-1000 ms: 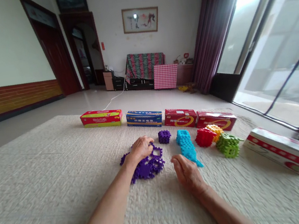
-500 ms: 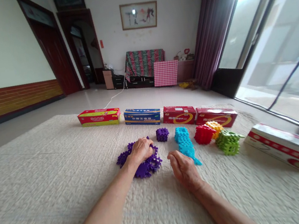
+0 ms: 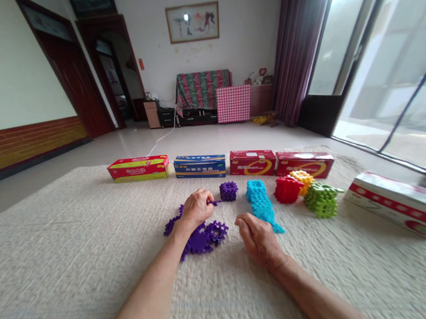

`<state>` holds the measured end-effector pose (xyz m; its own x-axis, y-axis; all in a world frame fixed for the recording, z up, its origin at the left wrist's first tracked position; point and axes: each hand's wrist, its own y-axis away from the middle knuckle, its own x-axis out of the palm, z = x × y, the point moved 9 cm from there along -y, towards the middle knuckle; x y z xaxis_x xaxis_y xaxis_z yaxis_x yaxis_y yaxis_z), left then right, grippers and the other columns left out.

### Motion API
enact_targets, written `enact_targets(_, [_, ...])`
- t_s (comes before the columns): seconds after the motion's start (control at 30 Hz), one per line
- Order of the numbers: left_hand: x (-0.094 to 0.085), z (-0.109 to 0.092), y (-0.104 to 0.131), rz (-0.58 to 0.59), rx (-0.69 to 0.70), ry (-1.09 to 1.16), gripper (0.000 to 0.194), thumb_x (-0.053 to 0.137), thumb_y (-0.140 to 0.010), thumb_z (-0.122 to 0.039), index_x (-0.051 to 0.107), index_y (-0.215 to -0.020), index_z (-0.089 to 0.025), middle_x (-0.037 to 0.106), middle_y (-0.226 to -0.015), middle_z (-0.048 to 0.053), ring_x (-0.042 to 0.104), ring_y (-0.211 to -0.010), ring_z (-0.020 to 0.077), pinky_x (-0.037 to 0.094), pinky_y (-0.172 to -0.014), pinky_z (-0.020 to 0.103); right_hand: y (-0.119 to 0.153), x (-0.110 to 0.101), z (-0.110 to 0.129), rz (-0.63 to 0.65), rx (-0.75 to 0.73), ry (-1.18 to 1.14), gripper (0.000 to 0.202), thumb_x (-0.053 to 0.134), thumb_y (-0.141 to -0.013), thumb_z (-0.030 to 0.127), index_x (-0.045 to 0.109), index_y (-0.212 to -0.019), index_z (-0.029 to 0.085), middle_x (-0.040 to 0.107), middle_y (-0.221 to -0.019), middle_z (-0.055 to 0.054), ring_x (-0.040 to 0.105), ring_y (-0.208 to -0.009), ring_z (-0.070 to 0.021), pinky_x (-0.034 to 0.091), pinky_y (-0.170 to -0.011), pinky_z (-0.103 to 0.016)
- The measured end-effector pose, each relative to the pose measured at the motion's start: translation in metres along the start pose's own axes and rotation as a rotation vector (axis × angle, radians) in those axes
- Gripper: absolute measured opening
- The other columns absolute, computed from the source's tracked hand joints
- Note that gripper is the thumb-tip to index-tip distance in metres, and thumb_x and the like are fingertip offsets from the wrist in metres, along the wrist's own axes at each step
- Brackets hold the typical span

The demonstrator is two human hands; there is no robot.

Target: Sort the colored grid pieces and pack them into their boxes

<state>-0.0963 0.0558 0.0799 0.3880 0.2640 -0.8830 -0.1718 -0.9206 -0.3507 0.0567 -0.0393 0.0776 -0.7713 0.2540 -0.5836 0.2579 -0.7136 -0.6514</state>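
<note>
Taking the left hand (image 3: pixel 197 208) as the middle of the dial, with twelve straight ahead, the hand reaches over a pile of purple pieces (image 3: pixel 200 239), palm down; its fingertips pinch a thin purple piece (image 3: pixel 217 202), seen nearly edge-on and pointing toward three; the pile spreads below the hand from about five round to eight, flat on the quilted cover (image 3: pixel 74 281); a purple cube (image 3: pixel 228 191) sits near the fingertips at between two and three; the right hand (image 3: pixel 259 239) rests at four, its fingers curled in and pressed together, and whether it holds anything cannot be told; just beside it lies a bright blue strip of linked pieces (image 3: pixel 262 208), at three from the left hand, though whether the two touch is unclear; farther out toward three stand a red cube (image 3: pixel 287 190), a yellow cube (image 3: pixel 303 179) partly behind it and a green cube (image 3: pixel 321 199), closely grouped; a red-and-yellow box (image 3: pixel 139 169) stands at ten, a blue box (image 3: pixel 200 167) at twelve and two dark red boxes (image 3: pixel 252 164) between one and two; a white-and-red box (image 3: pixel 408 205) lies well apart at just past three.
</note>
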Motion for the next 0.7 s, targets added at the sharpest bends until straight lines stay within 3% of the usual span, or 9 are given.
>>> enact_targets(0.17, [0.002,-0.004,0.006,0.198,0.123,0.047,0.020,0.055,-0.065,-0.014,0.068,-0.080,-0.021,0.065,-0.079,0.000,0.060,-0.075,0.0146,0.045,-0.069,0.022,0.000,0.000,-0.002,-0.003,0.015,-0.011,0.025,0.035,-0.095,0.027,0.055,-0.081,0.019,0.058,-0.069,-0.001,0.053,-0.060,-0.0115,0.038,-0.059,-0.023])
enact_targets(0.3, [0.001,0.002,0.010,0.345,0.087,0.073,0.028,0.065,-0.061,-0.030,0.069,-0.087,-0.022,0.067,-0.079,-0.002,0.061,-0.072,0.0148,0.044,-0.063,0.021,0.000,0.000,-0.003,-0.003,0.019,-0.017,0.025,0.036,-0.095,0.028,0.054,-0.080,0.019,0.056,-0.068,0.000,0.052,-0.060,-0.0113,0.037,-0.059,-0.023])
enact_targets(0.6, [0.007,-0.005,0.011,0.351,0.183,0.036,0.047,0.063,-0.061,-0.025,0.067,-0.108,-0.023,0.068,-0.104,0.004,0.061,-0.097,0.0206,0.045,-0.084,0.024,0.000,0.002,-0.004,-0.003,0.012,-0.027,0.024,0.036,-0.095,0.027,0.054,-0.081,0.019,0.056,-0.069,0.000,0.055,-0.063,-0.0118,0.039,-0.063,-0.022])
enact_targets(0.7, [0.011,-0.006,0.012,0.383,0.210,0.043,0.047,0.061,-0.063,-0.024,0.066,-0.110,-0.022,0.068,-0.105,0.003,0.062,-0.096,0.0207,0.045,-0.083,0.025,0.000,0.002,-0.004,-0.002,0.011,-0.024,0.024,0.036,-0.095,0.027,0.054,-0.081,0.019,0.057,-0.069,0.000,0.055,-0.063,-0.0115,0.039,-0.062,-0.022])
